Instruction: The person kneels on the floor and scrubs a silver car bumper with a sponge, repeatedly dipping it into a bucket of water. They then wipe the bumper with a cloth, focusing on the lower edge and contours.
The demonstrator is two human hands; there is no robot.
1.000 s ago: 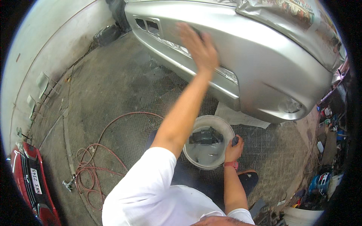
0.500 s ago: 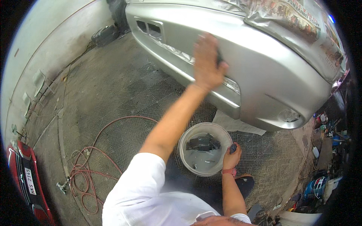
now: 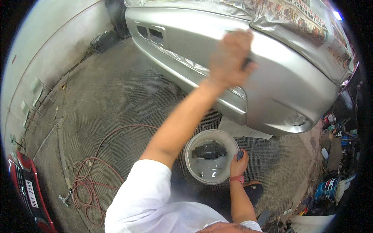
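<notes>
My left hand (image 3: 232,58), smeared by motion, lies against a silver car bumper (image 3: 279,73). A dark piece (image 3: 246,63), perhaps sandpaper, shows between its thumb and palm; the rest is hidden under the fingers. Near the bucket's right rim, my right hand (image 3: 237,166) has its fingers closed round a small dark block (image 3: 240,155). The pale round bucket (image 3: 189,167) stands on the floor below the bumper. Cloudy water and black sheet-like pieces (image 3: 209,151) are inside it.
Newspaper and silver foil (image 3: 295,31) cover the car above the bumper. A reddish hose (image 3: 93,186) is coiled on the ribbed floor at left, beside a spray gun (image 3: 66,198). A red car (image 3: 29,186) stands far left; cans and tools (image 3: 328,190) crowd the right edge.
My left hand has slid to the right and slightly up over the bumper with the dark piece. My right hand stays beside the bucket, holding the small block.
</notes>
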